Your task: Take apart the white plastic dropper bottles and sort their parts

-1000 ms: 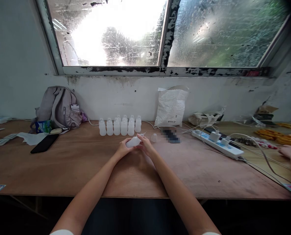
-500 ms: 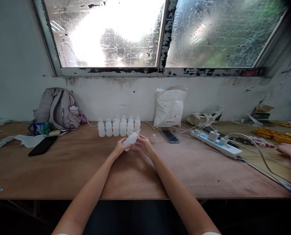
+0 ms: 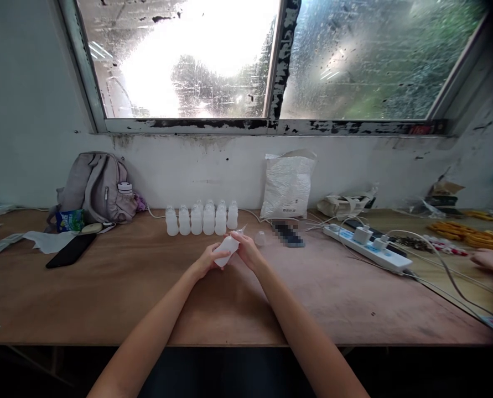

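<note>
A translucent white squeeze bottle (image 3: 226, 252) with a pointed clear nozzle is held tilted above the table, its tip aimed up and to the right. My left hand (image 3: 208, 260) wraps round the bottle's body. Fingers of my right hand (image 3: 247, 249) are closed at the bottle's neck, below the nozzle. Behind my hands stand several similar white bottles (image 3: 196, 221), upright in a tight group. Just right of my right hand, a small translucent cap (image 3: 260, 238) rests on the table.
A white plastic bag (image 3: 288, 185) and a blurred phone-like object (image 3: 288, 234) lie to the right, near a power strip (image 3: 366, 249) with cables. On the left are a backpack (image 3: 100, 188) and a black phone (image 3: 71, 251). Another person's hand (image 3: 489, 258) is at the right edge.
The bottle has tipped more steeply in my hands, its nozzle now showing past my right fingers. The view has shifted slightly upward.
</note>
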{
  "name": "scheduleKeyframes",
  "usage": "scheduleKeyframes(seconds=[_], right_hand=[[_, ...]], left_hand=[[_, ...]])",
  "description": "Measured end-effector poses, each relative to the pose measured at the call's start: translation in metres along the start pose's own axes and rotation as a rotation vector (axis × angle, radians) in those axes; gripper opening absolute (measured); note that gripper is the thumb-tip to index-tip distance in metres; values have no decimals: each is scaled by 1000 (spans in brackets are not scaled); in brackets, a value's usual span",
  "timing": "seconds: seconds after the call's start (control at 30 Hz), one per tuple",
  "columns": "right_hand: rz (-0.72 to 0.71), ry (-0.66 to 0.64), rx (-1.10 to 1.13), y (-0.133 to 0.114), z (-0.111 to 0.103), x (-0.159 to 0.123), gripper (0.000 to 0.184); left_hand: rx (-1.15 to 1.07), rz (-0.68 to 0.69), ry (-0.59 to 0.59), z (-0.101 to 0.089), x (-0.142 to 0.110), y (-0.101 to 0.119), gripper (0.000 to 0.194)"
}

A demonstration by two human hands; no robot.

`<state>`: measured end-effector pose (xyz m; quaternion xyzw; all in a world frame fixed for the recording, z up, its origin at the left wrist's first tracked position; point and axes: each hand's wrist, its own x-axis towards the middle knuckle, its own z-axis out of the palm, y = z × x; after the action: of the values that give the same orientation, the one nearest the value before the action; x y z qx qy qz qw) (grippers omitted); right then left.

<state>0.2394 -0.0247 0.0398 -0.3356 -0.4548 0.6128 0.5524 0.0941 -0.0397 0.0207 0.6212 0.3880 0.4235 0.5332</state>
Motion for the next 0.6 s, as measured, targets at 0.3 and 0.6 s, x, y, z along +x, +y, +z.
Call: scheduleKeyframes(seconds=[0.3,0.6], right_hand=[[-13,-90,54,-6,3,-5,33],[-137,124,-53,1,11,-1,24]], left_hand=[[-85,-137,-247,7,-11,10,44],[-4,-60,-46,23,0,-2,51]])
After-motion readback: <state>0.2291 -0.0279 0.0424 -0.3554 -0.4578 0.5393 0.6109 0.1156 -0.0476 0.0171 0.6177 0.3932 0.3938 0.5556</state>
